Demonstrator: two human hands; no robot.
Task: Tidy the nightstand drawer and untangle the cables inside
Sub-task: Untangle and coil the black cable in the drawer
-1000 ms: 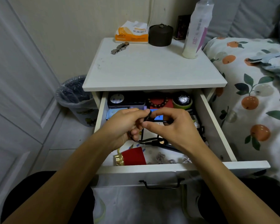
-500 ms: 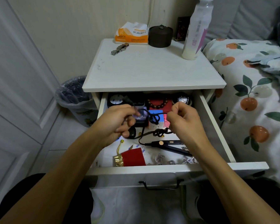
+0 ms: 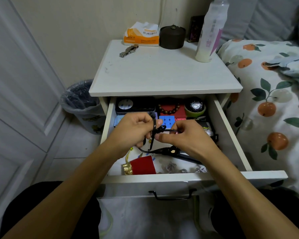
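The white nightstand drawer (image 3: 231, 128) stands pulled open below me. Both hands work above its middle on a black cable (image 3: 160, 129) that has a knot in it. My left hand (image 3: 135, 130) grips the cable's left part, with a strand running down through its fingers. My right hand (image 3: 185, 137) pinches the cable just right of the knot. The cable runs down to a black device (image 3: 173, 151) lying on the drawer floor. Inside the drawer are also a puzzle cube (image 3: 167, 120), a bead bracelet (image 3: 169, 109), a watch (image 3: 195, 106) and a red pouch (image 3: 141, 165).
On the nightstand top (image 3: 162, 75) stand a tissue pack (image 3: 141, 36), a dark round jar (image 3: 172, 37), a tall bottle (image 3: 209, 33) and a metal watch band (image 3: 129, 50). A lined bin (image 3: 81, 104) sits at the left, the bed (image 3: 273, 94) at the right.
My hands spread apart with the cable half a second ago, then came back together. They now hold the knot higher, close between them.
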